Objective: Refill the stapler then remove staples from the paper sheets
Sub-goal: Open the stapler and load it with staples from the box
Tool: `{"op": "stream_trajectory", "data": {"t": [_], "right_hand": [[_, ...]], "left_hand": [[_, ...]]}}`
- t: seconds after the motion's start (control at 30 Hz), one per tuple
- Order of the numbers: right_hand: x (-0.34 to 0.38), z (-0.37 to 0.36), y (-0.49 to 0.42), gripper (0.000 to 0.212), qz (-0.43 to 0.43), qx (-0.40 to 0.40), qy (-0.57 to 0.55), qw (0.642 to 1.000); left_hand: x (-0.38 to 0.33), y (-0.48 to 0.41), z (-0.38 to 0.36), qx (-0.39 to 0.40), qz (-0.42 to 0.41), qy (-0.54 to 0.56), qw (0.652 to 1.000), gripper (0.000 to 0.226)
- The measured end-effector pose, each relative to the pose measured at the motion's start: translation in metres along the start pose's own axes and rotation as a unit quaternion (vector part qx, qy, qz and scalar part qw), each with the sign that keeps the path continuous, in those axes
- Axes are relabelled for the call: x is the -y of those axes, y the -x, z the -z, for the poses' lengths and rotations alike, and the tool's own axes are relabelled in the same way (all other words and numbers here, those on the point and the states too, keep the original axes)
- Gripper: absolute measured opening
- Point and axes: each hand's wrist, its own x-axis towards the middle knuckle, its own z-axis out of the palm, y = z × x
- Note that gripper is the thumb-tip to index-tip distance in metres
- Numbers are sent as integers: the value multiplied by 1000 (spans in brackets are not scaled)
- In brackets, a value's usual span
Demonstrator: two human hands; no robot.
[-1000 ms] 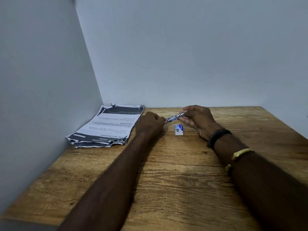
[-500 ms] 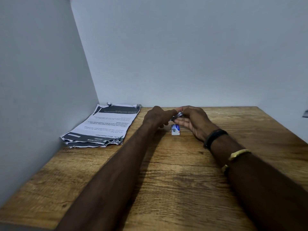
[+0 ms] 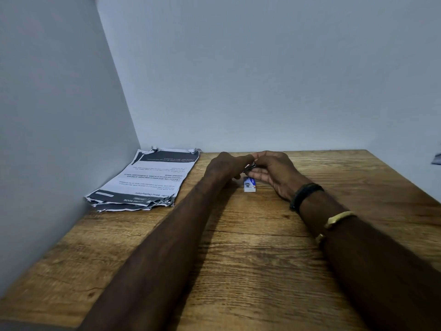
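My right hand [image 3: 272, 172] holds a small metal stapler [image 3: 250, 166] just above the table near the back wall; only a sliver of it shows between the fingers. My left hand [image 3: 225, 167] meets it from the left, with its fingertips pinched at the stapler's end. Directly below the hands a small white-and-blue staple box [image 3: 249, 184] lies on the wooden table [image 3: 250, 247]. A stack of printed paper sheets [image 3: 148, 180] with ragged edges lies at the back left corner, apart from both hands.
Grey walls close the table at the back and on the left. A black band and a gold bracelet sit on my right wrist [image 3: 306, 195]. The table's right edge runs diagonally at the right.
My left hand has moved right and closed up against the right hand. The stapler, plainly visible between the hands before, is now almost covered by the fingers.
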Motion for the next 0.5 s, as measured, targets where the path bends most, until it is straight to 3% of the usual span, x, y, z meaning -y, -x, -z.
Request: {"op": "stream_trajectory", "data": {"t": [0.5], "right_hand": [[1, -2, 2, 14, 6, -29, 35, 999]], "left_hand": [[-7, 13, 5, 0, 10, 11, 1000, 43]]}}
